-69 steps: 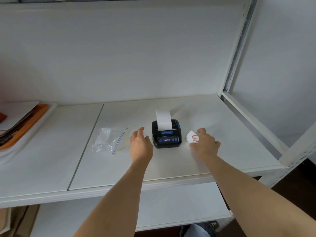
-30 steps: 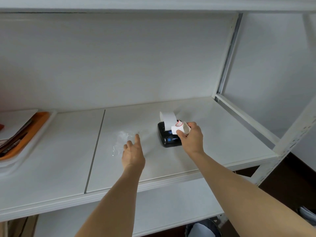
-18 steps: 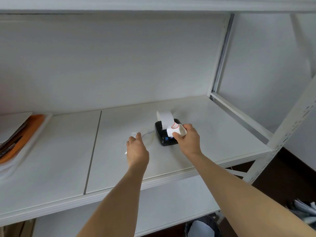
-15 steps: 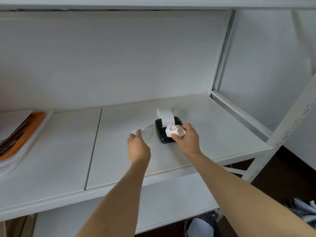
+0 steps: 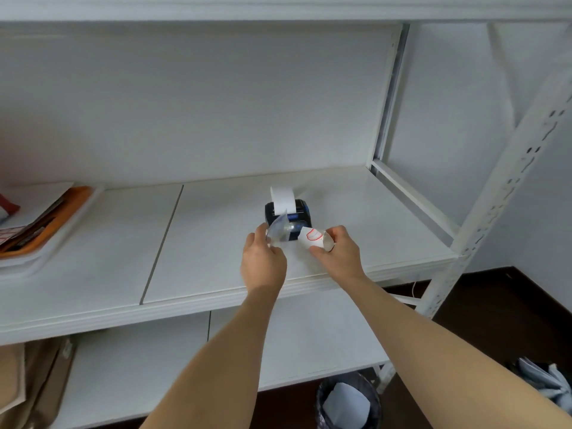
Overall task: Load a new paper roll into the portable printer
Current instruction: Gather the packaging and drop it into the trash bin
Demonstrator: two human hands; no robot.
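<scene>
A: How far is the task, in your opinion?

B: I think it is near the end, or maybe in a tidy-up step. The portable printer (image 5: pixel 287 215) stands on the white shelf (image 5: pixel 216 243), and a strip of white paper (image 5: pixel 281 199) comes up out of its top. So a roll seems to be already inside, with the lid closed over it, though I cannot see inside.

A: Then what is the roll in the hand?

B: The right hand (image 5: pixel 339 252) holds a small paper roll (image 5: pixel 314 238) with a red mark on its outer wrap. It is in the air, just in front of the printer, not touching it. I cannot tell if it is a used roll or a spare one.

A: How are the fingers of that hand?

B: They are curled around the roll, thumb below and the other fingers at the far end, closed enough to carry it.

A: And the other hand?

B: The left hand (image 5: pixel 263 261) pinches a clear plastic bag (image 5: pixel 278 230) between thumb and fingers. The bag hangs in front of the printer's face and very near the roll.

A: So what is left?

B: My guess is that the roll goes into the bag. An orange tray (image 5: pixel 46 230) lies far to the left and has no part in this.
</scene>
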